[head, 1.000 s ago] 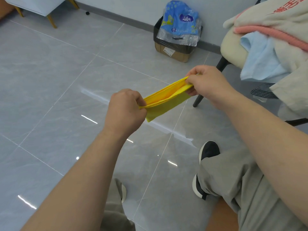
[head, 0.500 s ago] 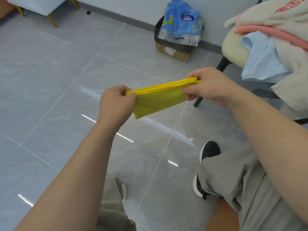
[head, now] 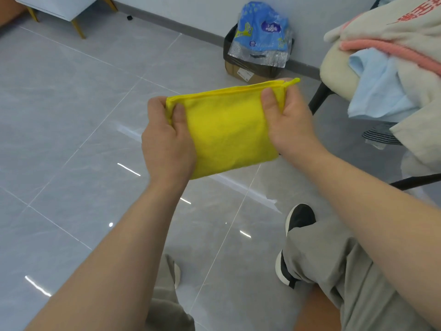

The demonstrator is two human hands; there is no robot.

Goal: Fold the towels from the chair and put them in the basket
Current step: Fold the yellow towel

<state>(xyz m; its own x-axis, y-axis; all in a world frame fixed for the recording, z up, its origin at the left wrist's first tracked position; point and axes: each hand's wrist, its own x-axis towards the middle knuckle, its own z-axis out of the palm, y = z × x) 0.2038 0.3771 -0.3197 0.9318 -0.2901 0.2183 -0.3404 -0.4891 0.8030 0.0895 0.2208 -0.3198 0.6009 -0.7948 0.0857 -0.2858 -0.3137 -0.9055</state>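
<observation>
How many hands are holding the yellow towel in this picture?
2. The left hand grips the left edge of the yellow towel; the right hand grips its right edge. No other hand is visible.

open floor (head: 78, 120) left, towel-piled chair (head: 334, 68) crowding right

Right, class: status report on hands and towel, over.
Left hand, right hand: each pinches a top corner of yellow towel. Folded, hanging flat. Basket unseen.
</observation>
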